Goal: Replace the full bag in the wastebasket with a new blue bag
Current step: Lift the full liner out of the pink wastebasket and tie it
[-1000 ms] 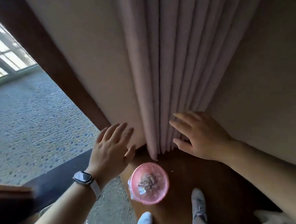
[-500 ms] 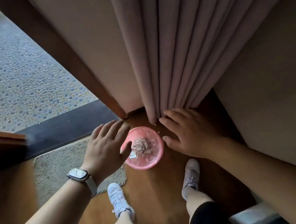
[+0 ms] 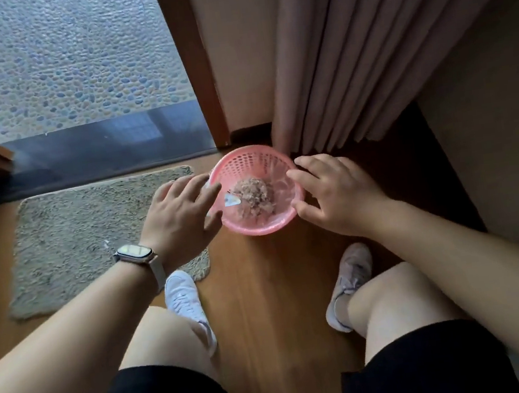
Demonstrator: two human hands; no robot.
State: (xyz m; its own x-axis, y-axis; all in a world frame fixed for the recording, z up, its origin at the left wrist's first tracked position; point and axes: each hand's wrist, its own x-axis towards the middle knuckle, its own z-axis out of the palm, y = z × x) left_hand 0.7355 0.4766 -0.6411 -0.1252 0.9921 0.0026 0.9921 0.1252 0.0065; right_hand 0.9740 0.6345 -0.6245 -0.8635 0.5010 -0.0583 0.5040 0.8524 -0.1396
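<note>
A small pink latticed wastebasket (image 3: pixel 248 161) stands on the wooden floor at the foot of a curtain. A thin clear bag lines it, holding crumpled pinkish-brown waste (image 3: pixel 253 197) and a white scrap. My left hand (image 3: pixel 179 221), with a watch on the wrist, hovers at the basket's left rim, fingers spread. My right hand (image 3: pixel 337 196) is at the right rim, fingers apart and close to the edge; I cannot tell if it touches. No blue bag is in view.
A pink-beige curtain (image 3: pixel 347 49) hangs just behind the basket. A grey mat (image 3: pixel 91 231) lies to the left, by a dark threshold (image 3: pixel 106 147) and pebbled ground outside. My two shoes (image 3: pixel 185 298) stand on the wooden floor below the basket.
The view has tilted down and I have crouched lower. Both hands have dropped from in front of the curtain to either side of the basket's rim.
</note>
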